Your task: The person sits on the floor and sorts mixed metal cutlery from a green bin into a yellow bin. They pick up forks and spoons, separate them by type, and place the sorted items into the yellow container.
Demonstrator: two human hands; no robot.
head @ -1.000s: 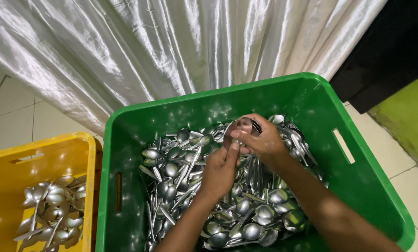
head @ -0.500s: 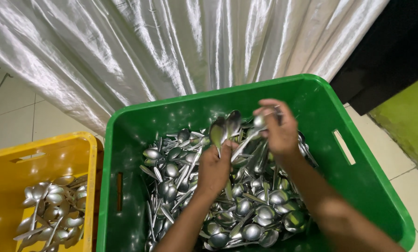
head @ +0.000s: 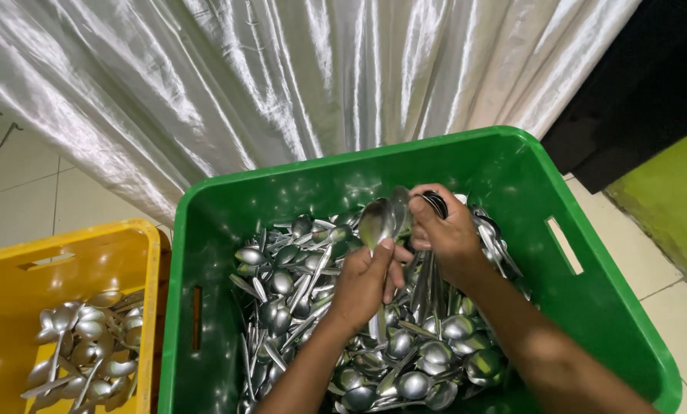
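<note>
The held spoons [head: 385, 218] stand bowl-up above the middle of the green crate [head: 512, 165], over the far half of its load. The left hand [head: 366, 280] is closed around their handles, thumb pressed against the lower part of the front bowl. The right hand [head: 447, 234] is just beside it, on the right, fingers curled narrow; its thumb and forefinger touch the upper edge of the raised bowls, and a small bundle of further spoons shows behind its knuckles. Both forearms enter from the near edge of the crate.

The crate holds a loose heap of spoons [head: 297, 284], metal, lying in all directions and covering its floor. To the left of the crate, touching its wall, stands a yellow crate [head: 67, 245] with a smaller pile of spoons [head: 83, 345]. Behind the green crate hangs a white satin cloth [head: 282, 84]. Both crates rest on a tiled floor [head: 18, 192].
</note>
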